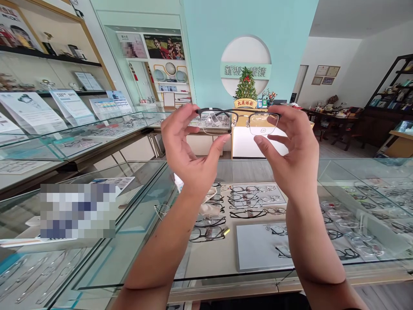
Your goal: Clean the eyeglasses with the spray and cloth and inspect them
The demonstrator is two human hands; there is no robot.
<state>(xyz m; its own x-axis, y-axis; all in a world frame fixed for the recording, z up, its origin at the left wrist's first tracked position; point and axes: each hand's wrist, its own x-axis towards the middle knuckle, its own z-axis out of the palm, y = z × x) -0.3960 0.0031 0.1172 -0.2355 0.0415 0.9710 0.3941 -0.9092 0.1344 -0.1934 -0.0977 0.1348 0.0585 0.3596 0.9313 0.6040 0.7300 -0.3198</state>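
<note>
A pair of eyeglasses [239, 113] with a dark upper rim and clear lenses is held up in front of me, above the glass counter. My left hand [193, 148] grips its left end, fingers curled at the top and thumb beneath the lens. At the other end, my right hand [292, 144] holds the frame between fingers and thumb. The right lens carries a small printed mark. Both temple arms are hard to make out behind the frame and hands.
Below my arms a glass display counter [206, 258] holds rows of eyeglasses [245, 200] and a white tray [254, 247]. Leaflets [111, 183] lie on the left glass top. More display cases [106, 129] run along the left wall. A reception desk with a potted plant [247, 86] stands ahead.
</note>
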